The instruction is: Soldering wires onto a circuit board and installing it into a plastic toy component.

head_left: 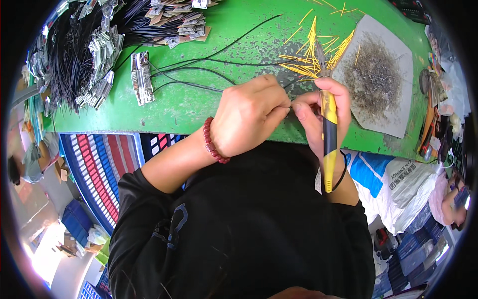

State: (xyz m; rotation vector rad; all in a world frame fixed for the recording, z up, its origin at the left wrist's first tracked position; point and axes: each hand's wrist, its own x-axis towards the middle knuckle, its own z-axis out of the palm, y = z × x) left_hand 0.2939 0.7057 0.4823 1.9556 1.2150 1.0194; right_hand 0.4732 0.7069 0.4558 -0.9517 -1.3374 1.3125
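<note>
My left hand (pixel 251 112), with a dark red bead bracelet (pixel 214 144) on the wrist, is closed in a pinch above the table's front edge. Thin black wires (pixel 199 84) run to it from a silvery metal connector housing (pixel 142 77) on the left; the gripped ends are hidden by the fingers. Close beside it, my right hand (pixel 318 107) has its fingers around pliers with yellow-and-black handles (pixel 329 134). The metal jaws point away from me, over a bundle of thin yellow strands (pixel 306 62). Its thumb and fingertip meet near the left hand's fingertips.
Piles of black cables with metal connectors (pixel 102 62) cover the far left of the green table (pixel 99 119). A white sheet (pixel 393 124) bearing dark clippings (pixel 373 74) lies on the right. A striped chair (pixel 94 164) and a white sack (pixel 408 189) stand below the table's edge.
</note>
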